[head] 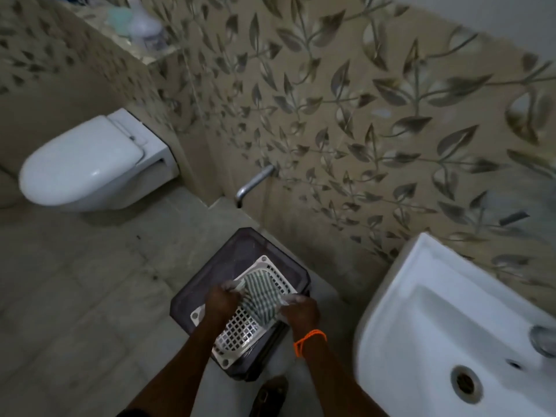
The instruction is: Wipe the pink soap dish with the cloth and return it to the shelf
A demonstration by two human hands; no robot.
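Beside the white sink [427, 299], over a dark bin [240, 257] topped by a white grid tray [240, 329], we stretch the striped cloth [260, 296] taut, left hand [221, 300] and right hand [301, 311] each clenched on an end, probably readying it. We cannot see the pink soap dish.

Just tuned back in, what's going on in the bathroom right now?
A person stands over a dark bin between the toilet and the sink. Both hands, left hand and right hand, grip a striped cloth stretched across a white perforated tray above the bin. No pink soap dish is visible.
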